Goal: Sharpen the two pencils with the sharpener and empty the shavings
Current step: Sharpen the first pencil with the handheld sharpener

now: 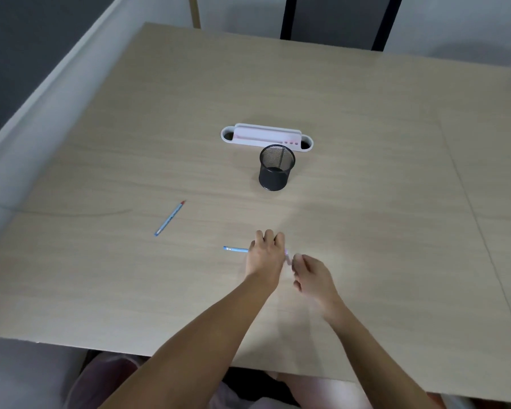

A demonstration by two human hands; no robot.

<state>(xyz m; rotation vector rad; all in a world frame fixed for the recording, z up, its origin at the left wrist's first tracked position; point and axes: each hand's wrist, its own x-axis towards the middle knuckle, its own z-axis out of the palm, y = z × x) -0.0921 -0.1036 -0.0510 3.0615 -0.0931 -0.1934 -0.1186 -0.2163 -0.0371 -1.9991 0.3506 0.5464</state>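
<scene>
Near the table's point(366, 113) front middle, the left hand point(264, 256) is curling its fingers around a blue pencil point(236, 249), whose free end is sticking out leftward just above the wood. Just beside it, the right hand point(314, 276) is pinching something small and pale, blurred, probably the sharpener point(288, 257), at the pencil's hidden end. A second pencil point(170, 218) is lying slantwise well to the left, clear of both hands. Farther back, a black mesh cup point(276, 172) is standing upright just before a white tray point(266, 136), both well apart from the hands. Bare wood is spreading wide to the right and left; the near edge is running beneath the forearms.
</scene>
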